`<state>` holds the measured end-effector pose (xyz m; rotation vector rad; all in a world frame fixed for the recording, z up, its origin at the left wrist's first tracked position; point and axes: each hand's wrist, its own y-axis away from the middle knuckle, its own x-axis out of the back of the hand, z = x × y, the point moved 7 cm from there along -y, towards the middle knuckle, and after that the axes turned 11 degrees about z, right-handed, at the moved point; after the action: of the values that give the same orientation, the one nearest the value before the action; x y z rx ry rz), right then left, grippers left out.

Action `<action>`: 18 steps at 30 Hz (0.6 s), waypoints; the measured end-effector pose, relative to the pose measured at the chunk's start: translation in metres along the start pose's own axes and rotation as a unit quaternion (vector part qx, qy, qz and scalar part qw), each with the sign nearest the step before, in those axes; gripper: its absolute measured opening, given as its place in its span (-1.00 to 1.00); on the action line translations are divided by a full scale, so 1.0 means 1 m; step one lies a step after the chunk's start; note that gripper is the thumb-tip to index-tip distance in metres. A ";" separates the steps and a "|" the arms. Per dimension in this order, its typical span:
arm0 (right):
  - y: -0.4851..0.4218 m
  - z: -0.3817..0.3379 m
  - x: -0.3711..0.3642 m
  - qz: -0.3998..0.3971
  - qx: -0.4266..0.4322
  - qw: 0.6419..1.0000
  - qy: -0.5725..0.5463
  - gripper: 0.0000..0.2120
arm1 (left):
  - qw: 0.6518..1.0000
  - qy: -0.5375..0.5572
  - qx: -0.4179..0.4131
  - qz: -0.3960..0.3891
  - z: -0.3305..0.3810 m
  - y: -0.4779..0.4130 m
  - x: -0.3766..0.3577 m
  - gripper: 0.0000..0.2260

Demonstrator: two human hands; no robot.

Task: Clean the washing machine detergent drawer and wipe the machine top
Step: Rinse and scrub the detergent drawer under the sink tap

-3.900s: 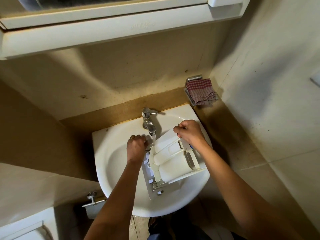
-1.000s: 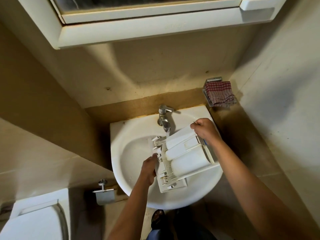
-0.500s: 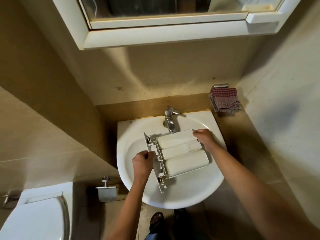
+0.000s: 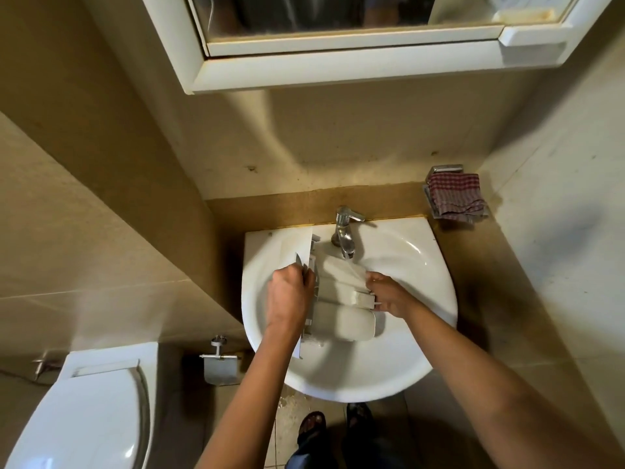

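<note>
The white detergent drawer point(image 4: 341, 301) is held over the white wash basin point(image 4: 416, 336), underside up, its front panel toward the left. My left hand point(image 4: 289, 296) grips the front panel end. My right hand point(image 4: 389, 294) grips the drawer's far right end. Water runs from the chrome tap point(image 4: 345, 233) onto the drawer's upper part. The washing machine is out of view.
A red checked cloth point(image 4: 455, 196) lies in a metal holder on the wall right of the basin. A mirror cabinet point(image 4: 355, 62) hangs above. A toilet point(image 4: 88, 411) and a paper holder point(image 4: 220, 365) are at lower left. My feet stand below the basin.
The drawer has turned so its front panel now runs up and down on the left. My left hand moved up along the panel, and my right hand moved left and down with the drawer's end.
</note>
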<state>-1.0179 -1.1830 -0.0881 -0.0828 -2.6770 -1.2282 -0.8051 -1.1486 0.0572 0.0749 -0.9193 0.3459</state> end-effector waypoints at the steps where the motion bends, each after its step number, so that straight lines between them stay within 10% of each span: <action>1: 0.001 0.004 -0.002 -0.012 -0.005 1.000 -0.008 -0.79 | 1.000 -0.003 -0.005 -0.002 0.004 0.000 0.001 -0.72; 18: 0.003 0.024 -0.019 -0.067 0.030 0.995 -0.074 -0.73 | 0.999 -0.037 0.002 0.017 0.009 0.000 0.019 -0.72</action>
<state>-1.0024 -1.1625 -0.1046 0.0145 -2.8875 -1.2240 -0.8018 -1.1455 0.0776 0.0770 -0.9941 0.3790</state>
